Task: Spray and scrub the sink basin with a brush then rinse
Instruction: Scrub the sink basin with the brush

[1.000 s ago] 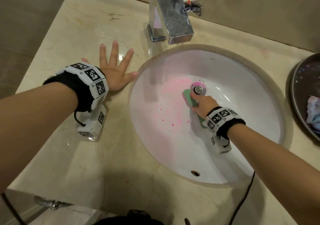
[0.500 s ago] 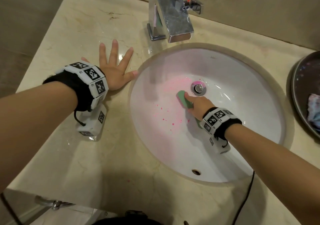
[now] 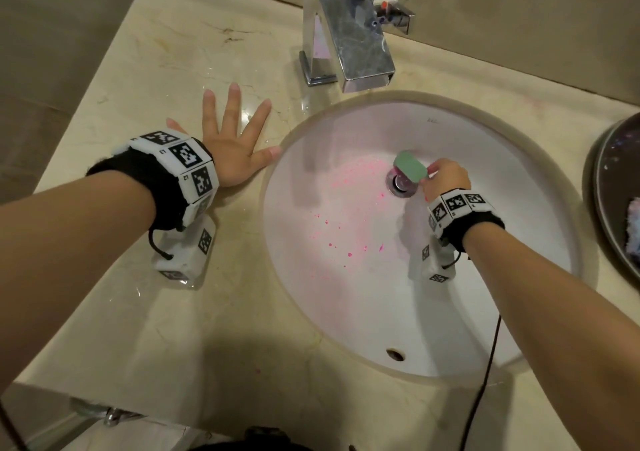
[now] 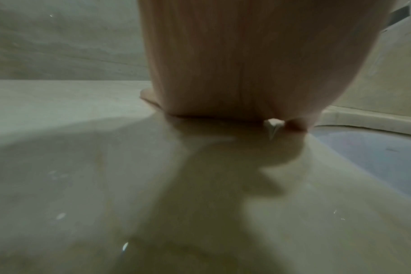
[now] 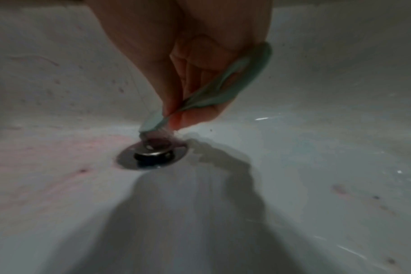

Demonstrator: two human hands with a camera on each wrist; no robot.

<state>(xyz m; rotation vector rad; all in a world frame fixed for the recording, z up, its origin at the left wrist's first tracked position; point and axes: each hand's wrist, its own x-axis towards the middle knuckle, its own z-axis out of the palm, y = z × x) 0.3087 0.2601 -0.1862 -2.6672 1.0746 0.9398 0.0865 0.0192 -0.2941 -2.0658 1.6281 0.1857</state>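
A white oval sink basin (image 3: 346, 312) is set into the beige countertop, with pink spatter (image 3: 332, 239) on its left slope. My right hand (image 3: 445, 178) grips a green brush (image 3: 410, 166) whose head sits over the chrome drain (image 3: 401, 184). In the right wrist view the fingers curl round the brush handle (image 5: 223, 89) and its bristles press at the drain's (image 5: 153, 157) far edge. My left hand (image 3: 235, 145) lies flat with spread fingers on the counter left of the basin; its palm (image 4: 246, 64) fills the left wrist view.
A chrome faucet (image 3: 349, 31) stands behind the basin, spout over the rim. A dark round bowl (image 3: 613, 190) with a cloth sits at the right edge. A black cable (image 3: 485, 374) hangs over the basin's front rim. The overflow hole (image 3: 394, 354) is at the front.
My right hand moved the brush from left of the drain back up and right, onto the drain. The left hand stayed planted on the counter.
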